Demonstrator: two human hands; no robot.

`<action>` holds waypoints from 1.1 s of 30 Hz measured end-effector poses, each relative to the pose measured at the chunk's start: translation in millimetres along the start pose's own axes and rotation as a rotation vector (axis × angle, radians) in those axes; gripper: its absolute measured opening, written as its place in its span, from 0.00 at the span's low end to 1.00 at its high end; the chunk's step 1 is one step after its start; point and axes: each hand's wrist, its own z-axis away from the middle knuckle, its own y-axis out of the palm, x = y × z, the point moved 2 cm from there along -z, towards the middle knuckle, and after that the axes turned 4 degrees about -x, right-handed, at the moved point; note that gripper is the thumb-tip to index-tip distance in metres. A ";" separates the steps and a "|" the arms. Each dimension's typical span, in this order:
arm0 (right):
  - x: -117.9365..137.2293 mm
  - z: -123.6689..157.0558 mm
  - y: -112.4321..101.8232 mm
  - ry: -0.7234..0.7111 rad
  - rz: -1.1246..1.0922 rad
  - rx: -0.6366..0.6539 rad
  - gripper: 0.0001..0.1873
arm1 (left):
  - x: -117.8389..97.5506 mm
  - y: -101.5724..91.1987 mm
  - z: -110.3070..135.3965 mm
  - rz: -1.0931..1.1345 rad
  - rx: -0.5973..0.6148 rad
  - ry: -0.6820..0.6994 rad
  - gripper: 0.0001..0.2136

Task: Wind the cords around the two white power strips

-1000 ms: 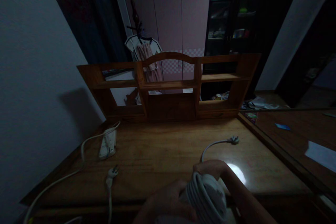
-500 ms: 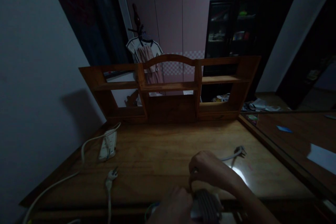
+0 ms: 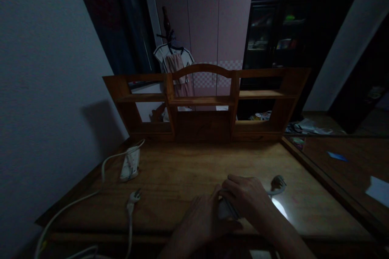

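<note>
Both my hands rest together at the near edge of a wooden desk in dim light. My left hand and my right hand close around a white power strip with its cord wound about it, mostly hidden under my fingers. The cord's free end with its plug lies on the desk just right of my right hand, beside a bright reflection.
A second white power strip lies at the left of the desk, its cord looping off the front edge. A loose white plug lies near it. A wooden shelf unit stands along the back. Another tabletop with papers adjoins at the right.
The wound strip was lowered from in front of me onto the desk. The free cord shortened and its plug slid nearer to my right hand. The camera shifted slightly.
</note>
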 end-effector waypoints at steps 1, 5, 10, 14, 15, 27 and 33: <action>0.7 0.3 -0.2 0.014 -0.010 -0.001 0.05 | -0.9 1.4 -2.5 0.018 -0.003 0.002 0.22; 4.0 1.0 -1.3 0.061 -0.075 0.001 0.04 | -1.3 8.0 -12.8 0.025 -0.054 -0.051 0.21; 3.9 3.7 -1.8 0.107 -0.129 -0.036 0.05 | -2.0 8.1 -18.2 -0.151 -0.120 -0.114 0.18; 4.4 8.1 2.6 0.071 -0.217 -0.113 0.07 | -2.3 1.8 -19.4 -0.214 -0.140 -0.150 0.15; 4.5 9.4 4.2 0.054 -0.236 -0.129 0.09 | -2.4 -0.3 -19.5 -0.202 -0.145 -0.151 0.14; -8.6 23.2 6.0 0.152 -0.371 -0.278 0.17 | 20.3 -3.3 -32.5 0.335 -0.321 -0.212 0.18; -23.1 31.1 12.6 0.289 -0.325 -0.216 0.26 | 35.7 0.3 -41.5 1.064 -0.265 -0.492 0.33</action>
